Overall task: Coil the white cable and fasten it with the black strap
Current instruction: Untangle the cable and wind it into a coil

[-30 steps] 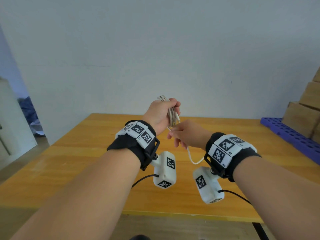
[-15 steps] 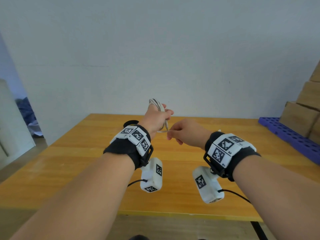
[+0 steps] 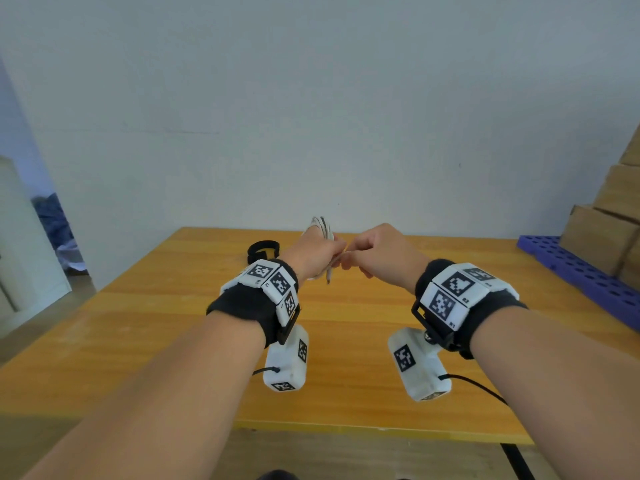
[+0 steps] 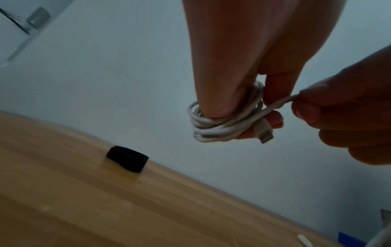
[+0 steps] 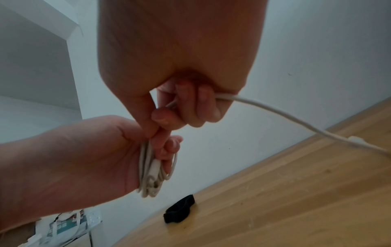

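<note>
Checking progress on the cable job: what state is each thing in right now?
White cable: mostly coiled, one end trailing loose.
Black strap: untouched on the table.
Left hand: holds the coil.
Right hand: pinches the cable's loose length.
</note>
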`<state>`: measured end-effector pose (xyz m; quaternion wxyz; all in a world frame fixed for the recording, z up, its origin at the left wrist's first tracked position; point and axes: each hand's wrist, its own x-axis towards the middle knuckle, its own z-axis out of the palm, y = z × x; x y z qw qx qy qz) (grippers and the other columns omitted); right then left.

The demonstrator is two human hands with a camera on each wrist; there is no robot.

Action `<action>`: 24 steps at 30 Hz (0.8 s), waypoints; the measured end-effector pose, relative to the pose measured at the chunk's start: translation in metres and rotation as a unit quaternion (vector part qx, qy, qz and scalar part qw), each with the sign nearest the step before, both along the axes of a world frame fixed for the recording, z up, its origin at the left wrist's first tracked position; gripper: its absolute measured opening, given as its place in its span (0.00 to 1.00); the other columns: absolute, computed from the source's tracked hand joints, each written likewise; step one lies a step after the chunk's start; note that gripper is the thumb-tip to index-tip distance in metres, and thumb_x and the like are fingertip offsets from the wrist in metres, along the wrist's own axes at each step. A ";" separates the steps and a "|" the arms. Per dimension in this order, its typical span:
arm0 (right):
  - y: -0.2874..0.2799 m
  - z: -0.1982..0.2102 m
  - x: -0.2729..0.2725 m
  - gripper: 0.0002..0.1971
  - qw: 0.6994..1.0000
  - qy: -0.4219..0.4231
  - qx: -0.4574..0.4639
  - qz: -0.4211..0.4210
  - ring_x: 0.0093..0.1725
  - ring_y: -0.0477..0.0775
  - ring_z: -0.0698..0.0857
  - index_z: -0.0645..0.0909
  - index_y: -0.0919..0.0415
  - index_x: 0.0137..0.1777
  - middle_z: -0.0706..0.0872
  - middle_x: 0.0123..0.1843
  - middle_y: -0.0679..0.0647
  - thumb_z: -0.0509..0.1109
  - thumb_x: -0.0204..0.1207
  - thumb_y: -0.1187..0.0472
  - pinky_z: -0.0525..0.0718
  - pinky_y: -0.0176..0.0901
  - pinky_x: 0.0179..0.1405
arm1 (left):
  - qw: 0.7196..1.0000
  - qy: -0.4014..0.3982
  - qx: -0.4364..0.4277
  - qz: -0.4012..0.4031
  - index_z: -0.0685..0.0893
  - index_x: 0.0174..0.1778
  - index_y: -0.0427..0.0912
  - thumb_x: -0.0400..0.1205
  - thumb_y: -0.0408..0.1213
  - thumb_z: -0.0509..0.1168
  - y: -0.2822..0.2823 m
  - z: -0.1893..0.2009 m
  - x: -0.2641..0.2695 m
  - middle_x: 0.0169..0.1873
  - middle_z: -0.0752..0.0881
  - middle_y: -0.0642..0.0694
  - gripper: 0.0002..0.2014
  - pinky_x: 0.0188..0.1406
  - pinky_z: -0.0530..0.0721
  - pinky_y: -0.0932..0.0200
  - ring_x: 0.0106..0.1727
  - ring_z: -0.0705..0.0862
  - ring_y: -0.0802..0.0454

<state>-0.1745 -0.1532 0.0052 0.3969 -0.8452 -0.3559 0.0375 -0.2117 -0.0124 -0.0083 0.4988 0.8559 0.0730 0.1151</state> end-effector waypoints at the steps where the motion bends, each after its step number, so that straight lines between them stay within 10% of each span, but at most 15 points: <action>1: 0.000 -0.001 0.001 0.08 1.000 -0.002 0.006 0.000 0.14 0.39 0.69 0.89 0.60 0.34 0.77 0.19 0.49 0.74 0.72 0.60 0.69 0.28 0.17 | 1.000 0.015 0.002 0.000 0.76 0.29 0.38 0.83 0.38 0.59 -0.001 0.000 -0.001 0.25 0.79 0.42 0.16 0.35 0.74 0.56 0.27 0.75 0.48; 7: -0.001 -0.004 0.007 0.07 0.994 -0.042 0.095 -0.039 0.24 0.46 0.74 0.86 0.62 0.34 0.78 0.22 0.46 0.79 0.67 0.60 0.73 0.35 0.25 | 0.996 0.077 -0.038 -0.015 0.81 0.39 0.40 0.87 0.57 0.45 -0.002 -0.006 0.000 0.27 0.82 0.46 0.28 0.42 0.77 0.55 0.28 0.78 0.50; 16: -0.005 -0.004 0.015 0.05 0.987 -0.077 0.133 -0.052 0.38 0.38 0.86 0.91 0.59 0.45 0.89 0.37 0.44 0.75 0.73 0.59 0.78 0.23 0.38 | 0.971 0.108 -0.169 -0.128 0.75 0.30 0.39 0.86 0.59 0.37 -0.001 0.000 -0.005 0.10 0.66 0.50 0.34 0.20 0.68 0.62 0.13 0.61 0.54; 24: -0.009 -0.008 0.022 0.08 0.986 -0.048 0.144 -0.067 0.42 0.52 0.90 0.91 0.56 0.47 0.92 0.40 0.54 0.70 0.78 0.57 0.87 0.46 0.51 | 0.947 0.085 -0.237 -0.199 0.74 0.28 0.42 0.84 0.63 0.44 -0.003 0.009 -0.013 0.10 0.64 0.53 0.31 0.19 0.62 0.62 0.13 0.59 0.57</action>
